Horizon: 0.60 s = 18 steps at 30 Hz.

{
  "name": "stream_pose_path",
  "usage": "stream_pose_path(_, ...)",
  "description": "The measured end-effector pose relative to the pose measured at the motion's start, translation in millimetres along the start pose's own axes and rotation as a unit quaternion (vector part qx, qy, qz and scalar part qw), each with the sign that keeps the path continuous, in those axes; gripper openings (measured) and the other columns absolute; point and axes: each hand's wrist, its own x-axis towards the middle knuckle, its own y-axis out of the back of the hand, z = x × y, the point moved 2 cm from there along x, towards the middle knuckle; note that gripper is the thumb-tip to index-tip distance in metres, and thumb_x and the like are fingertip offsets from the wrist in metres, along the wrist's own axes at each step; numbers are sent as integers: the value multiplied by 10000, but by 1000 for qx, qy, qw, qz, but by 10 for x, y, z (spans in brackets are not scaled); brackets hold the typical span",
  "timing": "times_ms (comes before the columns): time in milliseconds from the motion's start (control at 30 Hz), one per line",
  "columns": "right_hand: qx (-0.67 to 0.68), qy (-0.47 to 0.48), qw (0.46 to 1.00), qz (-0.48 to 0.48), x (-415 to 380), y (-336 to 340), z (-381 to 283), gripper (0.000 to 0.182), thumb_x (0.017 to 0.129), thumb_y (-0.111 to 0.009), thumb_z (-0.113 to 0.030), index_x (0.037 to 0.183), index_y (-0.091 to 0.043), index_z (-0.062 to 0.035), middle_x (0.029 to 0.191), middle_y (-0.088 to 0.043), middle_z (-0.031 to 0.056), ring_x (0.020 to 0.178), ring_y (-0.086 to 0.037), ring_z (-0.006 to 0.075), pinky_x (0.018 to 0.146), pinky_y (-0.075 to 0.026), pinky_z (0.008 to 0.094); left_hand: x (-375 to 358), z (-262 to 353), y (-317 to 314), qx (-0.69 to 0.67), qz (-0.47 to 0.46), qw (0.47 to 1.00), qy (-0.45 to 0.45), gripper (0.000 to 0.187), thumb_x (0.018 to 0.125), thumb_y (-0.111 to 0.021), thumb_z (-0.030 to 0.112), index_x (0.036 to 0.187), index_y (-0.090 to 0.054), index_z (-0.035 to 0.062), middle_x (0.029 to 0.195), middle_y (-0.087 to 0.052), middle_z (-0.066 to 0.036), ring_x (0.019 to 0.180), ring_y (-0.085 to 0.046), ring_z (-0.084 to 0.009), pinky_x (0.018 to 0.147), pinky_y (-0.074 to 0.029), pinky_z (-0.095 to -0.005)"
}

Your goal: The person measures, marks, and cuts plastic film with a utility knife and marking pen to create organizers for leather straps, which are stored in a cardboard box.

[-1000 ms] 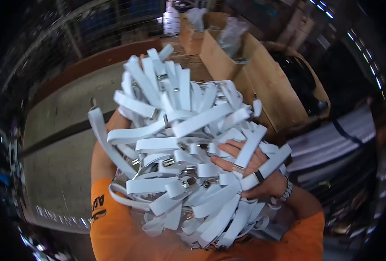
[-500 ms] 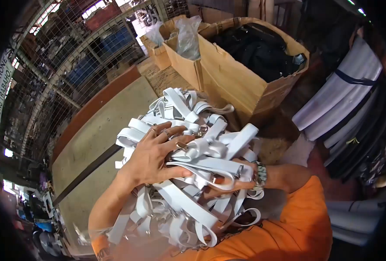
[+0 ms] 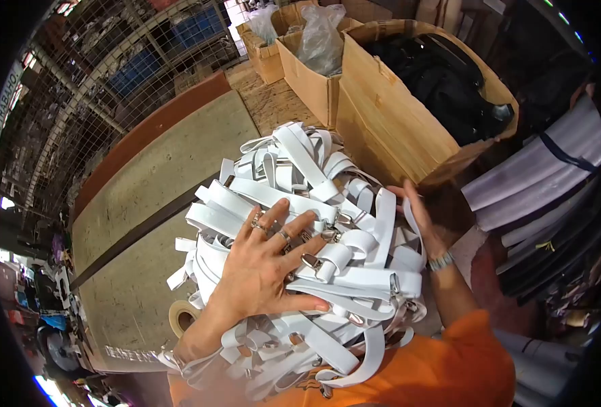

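Observation:
A large heap of white elastic suspenders (image 3: 293, 193) with metal clips lies against my orange shirt at the table's near right side. My left hand (image 3: 259, 271) rests flat on top of the heap, its ringed fingers spread over the straps and clips. At the heap's right side is my right hand (image 3: 422, 220), fingers extended along its edge. A white strap loop runs close by its palm. Some of its fingertips are hidden behind the straps.
The worktable (image 3: 171, 142) has a dark strip across it. A tape roll (image 3: 173, 322) sits beside my left forearm. Behind the heap stand a cardboard box (image 3: 395, 102) of black material and a smaller box (image 3: 310, 85) holding clear plastic. Rolled sheets (image 3: 537, 166) are at the right.
My right hand has come out from under the straps near my body to the heap's far right side. My left hand still lies on top, fingers spread wider. The view has shifted.

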Motion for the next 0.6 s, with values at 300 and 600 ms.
stream_pose_path(300, 168, -155, 956, -182, 2179, -923, 201, 948, 911, -440, -685, 1482, -333, 64, 1515, -368, 254, 1388, -398, 331, 1152, -292, 399, -64, -127, 17, -55, 24, 998, 3, 811, 731, -631, 797, 1255, -667, 179, 1395, -555, -95, 1348, -447, -396, 1105, -321, -621)
stream_pose_path(600, -111, 173, 909, -363, 1086, -1078, -1074, 859, 860, -576, -600, 1416, -449, 43, 1435, -455, 249, 1318, -459, 360, 1109, -332, 417, -98, -230, -21, -80, 62, 995, -9, 809, 776, -589, 795, 1216, -679, 121, 1358, -580, -115, 1314, -473, -388, 1082, -355, -595)
